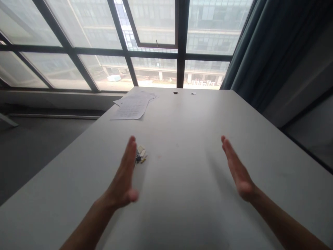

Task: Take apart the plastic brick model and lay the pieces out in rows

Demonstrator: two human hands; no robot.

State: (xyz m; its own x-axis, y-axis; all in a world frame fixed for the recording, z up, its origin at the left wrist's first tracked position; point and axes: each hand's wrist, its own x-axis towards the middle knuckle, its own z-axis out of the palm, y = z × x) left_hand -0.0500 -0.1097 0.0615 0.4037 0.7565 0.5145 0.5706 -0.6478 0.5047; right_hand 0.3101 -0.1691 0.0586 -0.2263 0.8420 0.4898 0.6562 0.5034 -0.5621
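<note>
My left hand is held up over the table on the left, fingers straight and palm turned inward, with nothing in it. Just beyond it lies a small pile of building-block pieces, white, dark and yellowish; the hand hides part of the pile. Facing it from the right, my right hand is also raised with its fingers stretched out and holds nothing. A wide gap separates the two palms. Both hands cast soft shadows on the white table.
Printed paper sheets overlap at the table's far left edge. Two round holes, one a cable hole, sit near the far edge. Large windows stand behind the table, and a dark blue curtain hangs at the right.
</note>
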